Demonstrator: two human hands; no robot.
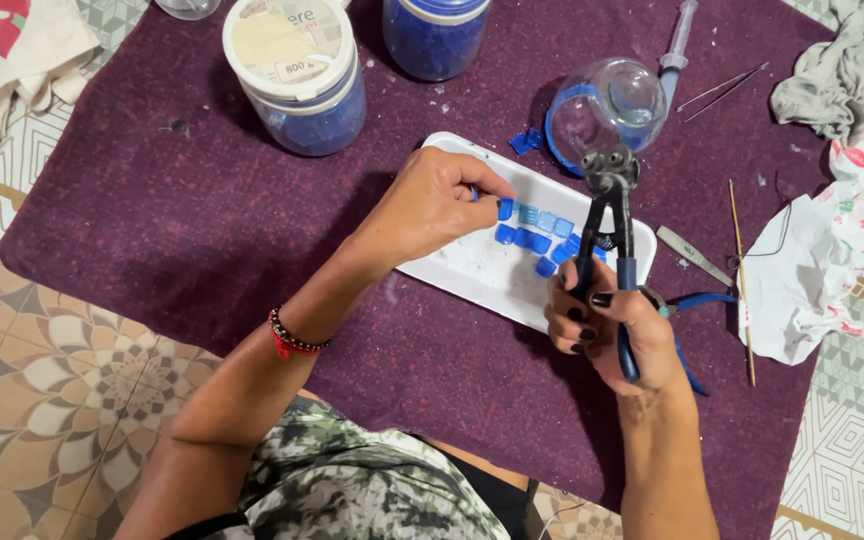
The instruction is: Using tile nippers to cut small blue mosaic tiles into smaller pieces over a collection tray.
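My right hand [607, 325] grips the blue-sleeved handles of black wheeled nippers [609, 200], whose head points up over the far rim of a white tray [472, 270]. My left hand [432, 205] rests on the tray and pinches a small blue glass tile at its fingertips. Several blue square tiles [534, 228] lie in rows on the tray, just right of those fingers. A clear glass bowl [612, 100] partly wrapped in blue tiles stands behind the nippers' head.
A purple cloth [202, 220] covers the patterned tile floor. Two jars of blue pieces [302, 75] stand at the back. A syringe [677, 45], tweezers [722, 88], a wooden skewer [742, 280], blue-handled pliers [697, 300] and rags [832, 70] lie to the right.
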